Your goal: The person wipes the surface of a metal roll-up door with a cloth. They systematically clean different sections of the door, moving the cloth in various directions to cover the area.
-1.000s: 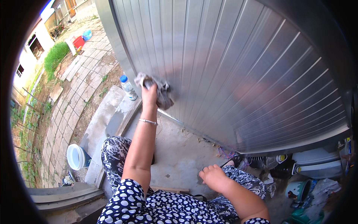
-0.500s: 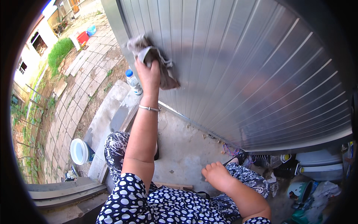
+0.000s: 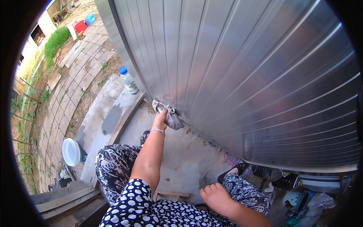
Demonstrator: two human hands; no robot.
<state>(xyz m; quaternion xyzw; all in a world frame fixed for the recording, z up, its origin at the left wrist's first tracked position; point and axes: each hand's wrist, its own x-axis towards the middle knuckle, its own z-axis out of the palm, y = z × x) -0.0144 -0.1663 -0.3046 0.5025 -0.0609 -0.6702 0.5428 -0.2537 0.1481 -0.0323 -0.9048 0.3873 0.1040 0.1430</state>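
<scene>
My left hand (image 3: pixel 160 120), with a thin bracelet at the wrist, is closed on a crumpled grey cloth (image 3: pixel 174 122). The cloth lies against the bottom corner of a ribbed metal door panel (image 3: pixel 211 68), close to the floor. Low in front of my body, beside the right knee, is my right hand (image 3: pixel 216 196). Its fingers are curled together, and nothing shows in them.
A blue-capped bottle (image 3: pixel 129 80) stands on the concrete step beyond the wooden sill (image 3: pixel 126 119). To the left is a white-rimmed bucket (image 3: pixel 72 152). Clutter, including a pot (image 3: pixel 295 200), lies at lower right. Dirt bits (image 3: pixel 206 143) line the door's lower edge.
My left hand has moved the cloth down from higher on the door panel to its bottom corner. The right hand has shifted slightly down and left in view.
</scene>
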